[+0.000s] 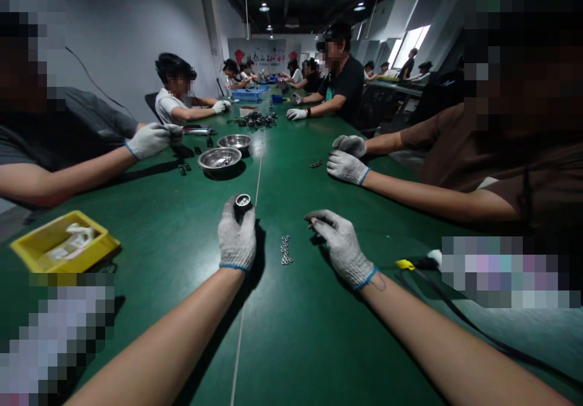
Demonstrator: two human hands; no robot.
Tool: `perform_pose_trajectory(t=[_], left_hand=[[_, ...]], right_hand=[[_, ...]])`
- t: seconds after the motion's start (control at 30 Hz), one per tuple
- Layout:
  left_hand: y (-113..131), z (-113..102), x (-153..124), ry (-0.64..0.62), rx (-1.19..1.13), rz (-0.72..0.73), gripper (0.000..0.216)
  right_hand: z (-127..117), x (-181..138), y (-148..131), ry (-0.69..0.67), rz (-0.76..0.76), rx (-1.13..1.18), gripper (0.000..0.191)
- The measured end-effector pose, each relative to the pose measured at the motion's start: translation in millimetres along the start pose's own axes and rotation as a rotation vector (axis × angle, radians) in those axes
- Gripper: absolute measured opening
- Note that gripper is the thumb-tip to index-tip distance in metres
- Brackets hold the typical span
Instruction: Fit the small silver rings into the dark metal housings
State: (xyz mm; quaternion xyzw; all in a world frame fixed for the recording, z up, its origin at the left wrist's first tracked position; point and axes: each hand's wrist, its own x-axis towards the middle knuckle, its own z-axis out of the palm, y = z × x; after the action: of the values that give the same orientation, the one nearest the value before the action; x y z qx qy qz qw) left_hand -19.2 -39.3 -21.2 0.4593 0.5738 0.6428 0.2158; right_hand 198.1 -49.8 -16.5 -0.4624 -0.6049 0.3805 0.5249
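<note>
My left hand [237,236], in a whitish work glove, is closed round a small dark cylindrical part [243,200]. The part's round, silver-rimmed end faces up and shows small holes. To the right, my gloved right hand [339,240] hovers over the table with thumb and forefinger pinched together. Whatever may be between those fingertips is too small to make out. Several small metal rings [285,250] lie in a short column on the green table between my hands.
Two steel bowls [219,160] stand ahead on the green table [291,345]. A yellow bin [68,245] holds white pieces at left. Dark parts [252,120] lie heaped farther off. Gloved co-workers sit along both sides; a black cable [455,312] runs at right.
</note>
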Motion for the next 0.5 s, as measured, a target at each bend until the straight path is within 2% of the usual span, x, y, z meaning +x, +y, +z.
perform_pose_trajectory(t=[0.2, 0.33, 0.4, 0.5], left_hand=[[7.0, -1.7, -5.4, -0.147, 0.096, 0.060, 0.035], [12.8, -0.2, -13.1, -0.170, -0.009, 0.083, 0.036], [16.8, 1.3, -16.8, -0.222, -0.148, 0.026, 0.039], [21.1, 3.0, -17.6, -0.324, -0.397, -0.169, 0.039]], right_hand=[[5.4, -3.0, -1.6, -0.042, -0.035, -0.086, 0.028], [6.8, -5.2, -1.8, -0.076, -0.081, -0.152, 0.026], [6.4, -5.7, -1.6, -0.093, -0.098, -0.171, 0.025], [5.7, -6.1, -1.4, -0.101, -0.114, -0.189, 0.023]])
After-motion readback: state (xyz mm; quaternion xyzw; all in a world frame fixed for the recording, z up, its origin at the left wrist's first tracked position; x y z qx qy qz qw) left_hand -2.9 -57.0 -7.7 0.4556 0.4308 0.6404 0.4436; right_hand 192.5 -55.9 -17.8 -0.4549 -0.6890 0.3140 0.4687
